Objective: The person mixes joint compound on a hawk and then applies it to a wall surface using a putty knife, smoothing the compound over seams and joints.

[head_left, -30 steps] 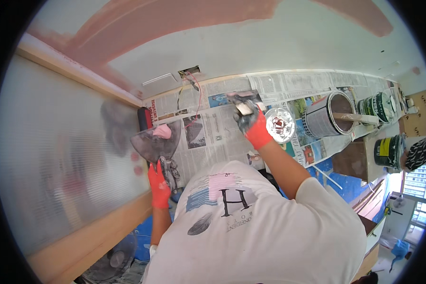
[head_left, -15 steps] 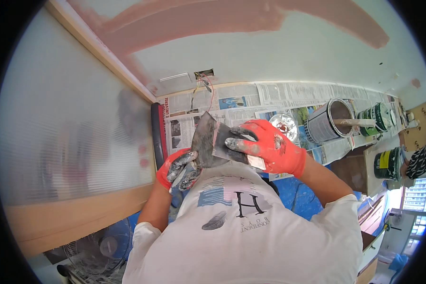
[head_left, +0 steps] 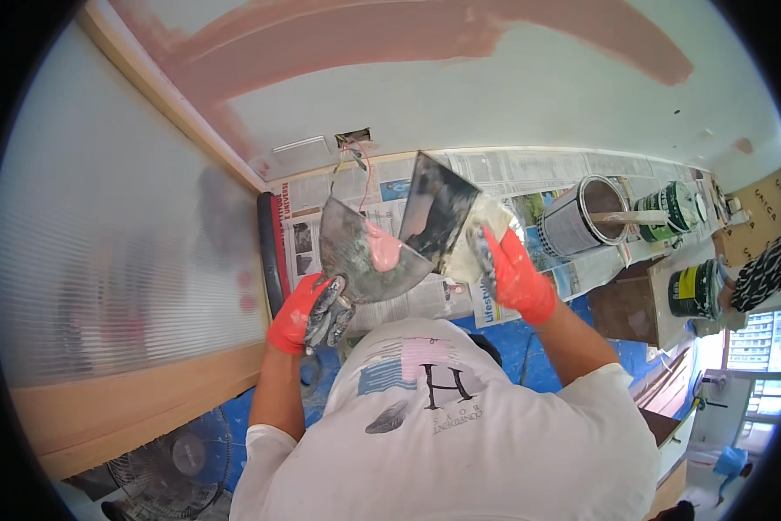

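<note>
My left hand (head_left: 310, 314), in a red glove with dark, smeared fingertips, is closed round the lower end of a wide putty knife (head_left: 342, 252). Pink filler (head_left: 383, 249) lies in a lump on that grey, stained blade. In my right hand (head_left: 520, 273), gloved alike, is a second putty knife (head_left: 438, 204) with a dark, four-cornered blade and a pale, smeared handle part (head_left: 477, 234). A pinkish film shows on this blade. The two blades come close together over the newspaper, their edges overlapping in the picture. The fingers on the far side of the right grip are partly hidden.
Newspaper (head_left: 486, 165) covers the surface along the wall (head_left: 390, 104), which bears pink filler bands. Loose wires hang from a wall opening (head_left: 353, 138). An open can (head_left: 568, 227) with a stick stands right, beside green tubs (head_left: 659, 208). A patterned sleeve (head_left: 759, 278) shows far right; a fan (head_left: 173, 460) lower left.
My right hand has moved right and turned its putty knife, so the blade points up and away. The pink filler on the left blade has come into sight. The whole view has shifted slightly.
</note>
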The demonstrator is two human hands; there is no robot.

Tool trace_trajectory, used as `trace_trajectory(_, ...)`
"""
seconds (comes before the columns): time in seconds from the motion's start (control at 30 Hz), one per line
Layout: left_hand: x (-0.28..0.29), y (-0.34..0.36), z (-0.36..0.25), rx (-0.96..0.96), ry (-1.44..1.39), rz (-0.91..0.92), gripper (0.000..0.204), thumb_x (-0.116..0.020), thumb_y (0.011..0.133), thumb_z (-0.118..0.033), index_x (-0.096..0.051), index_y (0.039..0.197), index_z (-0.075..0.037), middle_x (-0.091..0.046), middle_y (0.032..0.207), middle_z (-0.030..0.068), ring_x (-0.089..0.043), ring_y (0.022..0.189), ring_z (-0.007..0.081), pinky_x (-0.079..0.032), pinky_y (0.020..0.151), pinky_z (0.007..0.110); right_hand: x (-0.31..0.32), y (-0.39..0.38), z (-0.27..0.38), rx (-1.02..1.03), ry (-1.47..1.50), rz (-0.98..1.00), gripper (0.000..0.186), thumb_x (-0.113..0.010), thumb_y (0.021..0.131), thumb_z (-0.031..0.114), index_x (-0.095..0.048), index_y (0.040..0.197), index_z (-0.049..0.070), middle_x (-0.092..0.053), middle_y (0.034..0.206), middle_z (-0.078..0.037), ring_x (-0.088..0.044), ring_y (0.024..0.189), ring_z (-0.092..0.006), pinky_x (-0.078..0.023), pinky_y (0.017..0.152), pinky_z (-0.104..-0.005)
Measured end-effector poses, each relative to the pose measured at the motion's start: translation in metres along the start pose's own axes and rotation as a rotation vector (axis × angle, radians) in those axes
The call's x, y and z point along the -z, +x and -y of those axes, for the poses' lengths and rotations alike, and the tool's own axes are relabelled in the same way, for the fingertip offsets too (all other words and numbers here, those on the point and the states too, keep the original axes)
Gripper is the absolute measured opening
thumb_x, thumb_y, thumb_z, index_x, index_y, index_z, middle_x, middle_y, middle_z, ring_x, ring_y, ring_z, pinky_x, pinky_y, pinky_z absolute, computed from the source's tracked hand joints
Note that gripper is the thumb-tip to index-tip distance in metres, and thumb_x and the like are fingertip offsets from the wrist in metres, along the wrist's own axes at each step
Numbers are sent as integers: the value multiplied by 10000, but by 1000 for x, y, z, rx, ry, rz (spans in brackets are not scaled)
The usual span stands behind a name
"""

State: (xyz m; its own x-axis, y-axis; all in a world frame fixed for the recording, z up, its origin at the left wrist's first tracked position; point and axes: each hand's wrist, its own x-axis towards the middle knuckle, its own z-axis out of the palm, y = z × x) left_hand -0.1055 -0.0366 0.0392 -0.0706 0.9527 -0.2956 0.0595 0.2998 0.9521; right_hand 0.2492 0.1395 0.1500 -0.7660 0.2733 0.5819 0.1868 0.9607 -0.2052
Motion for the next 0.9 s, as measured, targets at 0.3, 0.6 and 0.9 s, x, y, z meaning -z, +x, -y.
trace_trajectory(0.3, -67, 17, -117, 15, -599, -316, 387, -503, 992, -488, -579, 918, -116, -552, 569, 58, -524, 391, 207, -442, 372, 336, -17, -23, -13, -84, -51, -20, 468, -619, 860, 117, -550, 1316, 34, -635, 1116, -199, -645, 866, -331, -531, 729, -362)
trace_trajectory(0.6, -100, 41, -85, -833, 264, -473, 470, -393, 1056, -360, -518, 1314, 12, -624, 1064, 169, -631, 870, 281, -502, 831, 410, -12, -24, 7, -496, 100, -310, 634, -724, 724, 41, -587, 1341, 94, -566, 1216, -222, -566, 1116, -396, -447, 950, -442)
trace_trajectory(0.9, -85, 27, -116, -174, -478, 99, 362, -507, 990, -220, -557, 1263, 14, -604, 1017, 204, -609, 954, 280, -482, 829, 448, -5, 6, 3, -667, 517, -559, 464, -768, 814, 153, -618, 1235, 28, -630, 1094, -141, -631, 984, -231, -505, 858, -372)
